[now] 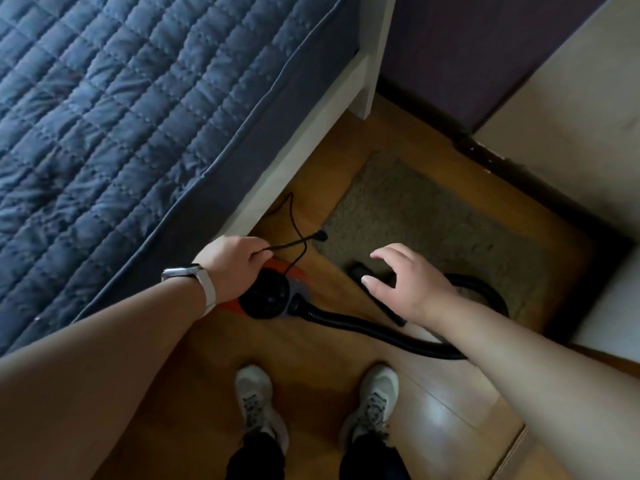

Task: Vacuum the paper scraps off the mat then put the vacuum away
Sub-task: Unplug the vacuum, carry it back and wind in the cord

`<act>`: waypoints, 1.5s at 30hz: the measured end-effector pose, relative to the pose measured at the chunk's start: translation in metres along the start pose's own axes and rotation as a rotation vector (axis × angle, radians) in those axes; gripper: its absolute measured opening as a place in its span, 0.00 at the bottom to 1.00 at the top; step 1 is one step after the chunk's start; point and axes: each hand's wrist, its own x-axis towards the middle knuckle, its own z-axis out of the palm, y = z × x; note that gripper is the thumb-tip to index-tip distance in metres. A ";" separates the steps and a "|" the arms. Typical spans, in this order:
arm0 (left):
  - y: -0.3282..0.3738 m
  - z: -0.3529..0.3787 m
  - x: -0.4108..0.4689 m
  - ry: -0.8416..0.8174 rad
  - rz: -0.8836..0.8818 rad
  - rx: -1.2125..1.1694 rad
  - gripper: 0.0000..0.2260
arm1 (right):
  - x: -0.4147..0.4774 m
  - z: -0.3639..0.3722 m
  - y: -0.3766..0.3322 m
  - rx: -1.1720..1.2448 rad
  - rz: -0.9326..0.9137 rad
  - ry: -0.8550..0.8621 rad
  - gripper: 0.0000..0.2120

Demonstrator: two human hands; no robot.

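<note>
wood floor [322, 386], mat [429, 237], vacuum [268, 296]

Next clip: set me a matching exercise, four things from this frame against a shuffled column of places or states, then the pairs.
1. left hand
2. right hand
3. black ribbed vacuum hose
4. grey shaggy mat

A. lies on the wooden floor beside the blue quilted bed
B. fingers spread, holding nothing
C. grips the thin black cord
D. joins the orange-and-black vacuum body

Pairs: 1-C, 2-B, 3-D, 4-A
</note>
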 end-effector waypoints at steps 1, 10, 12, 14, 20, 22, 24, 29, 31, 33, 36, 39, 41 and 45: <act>-0.013 0.009 0.000 0.001 -0.011 -0.011 0.12 | 0.002 0.013 -0.001 0.001 0.018 -0.009 0.24; -0.117 0.116 0.030 -0.090 0.165 0.160 0.14 | 0.037 0.140 0.015 -0.005 0.111 -0.085 0.24; -0.132 0.134 0.036 -0.099 0.206 0.181 0.13 | 0.043 0.163 0.023 -0.010 0.142 -0.111 0.25; -0.142 0.147 0.039 -0.124 0.209 0.222 0.12 | 0.045 0.182 0.031 -0.021 0.184 -0.140 0.28; -0.160 0.178 0.050 -0.156 0.231 0.320 0.25 | 0.045 0.217 0.051 -0.050 0.238 -0.166 0.27; -0.161 0.187 0.054 -0.192 0.272 0.391 0.25 | 0.047 0.225 0.057 -0.048 0.239 -0.149 0.26; -0.160 0.195 0.061 -0.181 0.308 0.432 0.23 | 0.052 0.234 0.066 -0.052 0.240 -0.148 0.27; -0.155 0.208 0.079 -0.154 0.425 0.624 0.18 | 0.063 0.258 0.095 -0.104 0.247 -0.146 0.28; -0.153 0.213 0.085 -0.194 0.451 0.610 0.16 | 0.065 0.267 0.109 -0.119 0.254 -0.188 0.28; -0.152 0.215 0.092 -0.279 0.431 0.528 0.14 | 0.066 0.277 0.124 -0.145 0.240 -0.225 0.28; -0.148 0.211 0.103 -0.389 0.382 0.594 0.18 | 0.071 0.291 0.147 -0.174 0.265 -0.256 0.29; -0.145 0.212 0.108 -0.418 0.392 0.702 0.22 | 0.076 0.299 0.169 -0.176 0.359 -0.257 0.23; -0.143 0.213 0.110 -0.443 0.366 0.703 0.22 | 0.075 0.302 0.182 -0.146 0.419 -0.245 0.17; -0.145 0.216 0.110 -0.452 0.312 0.640 0.21 | 0.065 0.302 0.194 -0.066 0.461 -0.221 0.13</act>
